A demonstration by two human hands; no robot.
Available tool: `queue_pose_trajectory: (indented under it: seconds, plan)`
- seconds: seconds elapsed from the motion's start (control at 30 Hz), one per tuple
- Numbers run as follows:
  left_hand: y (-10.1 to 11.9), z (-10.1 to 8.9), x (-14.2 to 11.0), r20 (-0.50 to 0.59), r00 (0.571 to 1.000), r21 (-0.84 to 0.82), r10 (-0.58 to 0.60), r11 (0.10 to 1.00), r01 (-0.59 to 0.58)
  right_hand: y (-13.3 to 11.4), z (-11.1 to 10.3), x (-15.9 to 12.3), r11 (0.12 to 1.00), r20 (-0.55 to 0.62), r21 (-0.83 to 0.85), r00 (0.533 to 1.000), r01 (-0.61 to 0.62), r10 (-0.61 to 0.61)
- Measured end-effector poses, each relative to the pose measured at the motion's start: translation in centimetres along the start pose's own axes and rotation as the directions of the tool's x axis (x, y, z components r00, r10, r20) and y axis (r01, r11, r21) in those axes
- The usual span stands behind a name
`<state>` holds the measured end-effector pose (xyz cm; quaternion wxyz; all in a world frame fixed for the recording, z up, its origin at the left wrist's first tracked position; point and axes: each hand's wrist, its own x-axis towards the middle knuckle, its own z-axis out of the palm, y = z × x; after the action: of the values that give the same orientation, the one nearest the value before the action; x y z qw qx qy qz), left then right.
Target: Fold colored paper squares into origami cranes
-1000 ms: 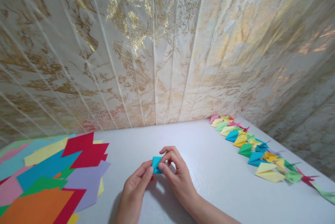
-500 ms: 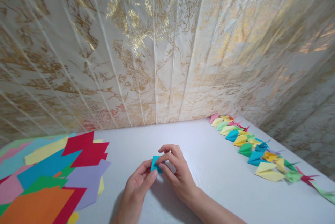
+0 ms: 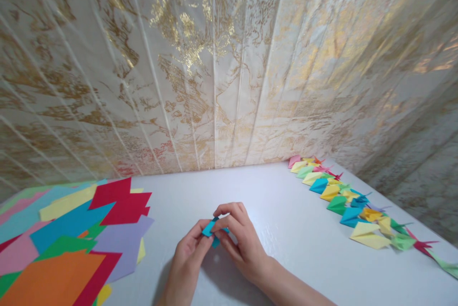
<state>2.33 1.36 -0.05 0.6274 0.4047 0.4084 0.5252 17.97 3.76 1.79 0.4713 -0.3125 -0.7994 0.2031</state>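
Observation:
A small piece of folded blue paper (image 3: pixel 209 228) is held between both hands, above the white table (image 3: pixel 186 191). My left hand (image 3: pixel 189 256) pinches its left side between thumb and fingers. From the right, my right hand (image 3: pixel 241 244) grips the paper with its thumb and bent fingers, which cover much of it. A flap of the paper points down below the fingertips. The exact folds are too small to make out.
Loose sheets of coloured paper, an orange one (image 3: pixel 53 277) and a red one (image 3: pixel 127 208) among them, overlap at the left. Several folded paper cranes (image 3: pixel 352 215) line the right side. A gold-patterned curtain (image 3: pixel 214 81) hangs behind the table.
The blue paper was a flat square facing me; now it is tilted and partly opened, with a flap hanging down. My right-hand fingers have shifted over its top. The view has moved slightly.

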Motion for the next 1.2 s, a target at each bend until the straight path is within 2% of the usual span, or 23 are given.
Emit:
queue_pose_trajectory:
  seconds: [0.13,0.27,0.37,0.47,0.53,0.67,0.8,0.87,0.97,1.07,1.2]
  plan:
    - [0.7,0.1,-0.1,-0.008,0.998,0.018,0.056,0.998,-0.056,0.2,0.0,-0.1,0.995,-0.053,0.052,0.995,-0.081,0.083]
    - [1.3,0.3,0.1,-0.028,0.991,0.170,0.131,0.978,-0.124,0.5,0.4,0.0,0.967,-0.116,0.213,0.979,-0.143,0.170]
    - [1.1,0.0,0.4,-0.038,0.966,0.332,0.256,0.915,-0.229,0.5,0.6,0.2,0.942,-0.098,0.271,0.968,-0.196,0.230]
    - [0.9,-0.3,0.5,-0.064,0.931,0.446,0.359,0.845,-0.295,0.4,0.5,0.2,0.940,-0.101,0.277,0.966,-0.202,0.237]
    - [0.9,-0.3,0.3,-0.062,0.937,0.425,0.343,0.859,-0.286,0.4,0.3,0.1,0.944,-0.137,0.274,0.964,-0.185,0.229]
    - [1.3,0.4,-0.5,-0.054,0.975,0.231,0.215,0.953,-0.197,0.7,0.1,-0.1,0.954,-0.200,0.259,0.958,-0.149,0.204]
    - [1.4,0.8,-0.5,-0.057,0.997,0.073,0.046,0.996,-0.042,0.8,0.1,-0.1,0.970,-0.195,0.221,0.970,-0.104,0.148]
    - [1.3,0.8,-0.3,-0.074,0.997,0.048,0.021,0.999,-0.017,0.8,0.2,-0.1,0.971,-0.172,0.213,0.974,-0.108,0.146]
    - [1.1,0.5,0.1,-0.092,0.994,0.082,0.060,0.995,-0.052,0.7,0.1,-0.1,0.966,-0.138,0.214,0.974,-0.145,0.177]
    - [0.7,0.1,0.4,-0.083,0.985,0.202,0.153,0.970,-0.134,0.6,0.1,-0.2,0.963,-0.126,0.209,0.972,-0.167,0.196]
    - [0.0,-0.3,0.8,-0.136,0.950,0.302,0.281,0.925,-0.230,0.1,0.1,-0.2,0.973,-0.088,0.161,0.980,-0.162,0.178]
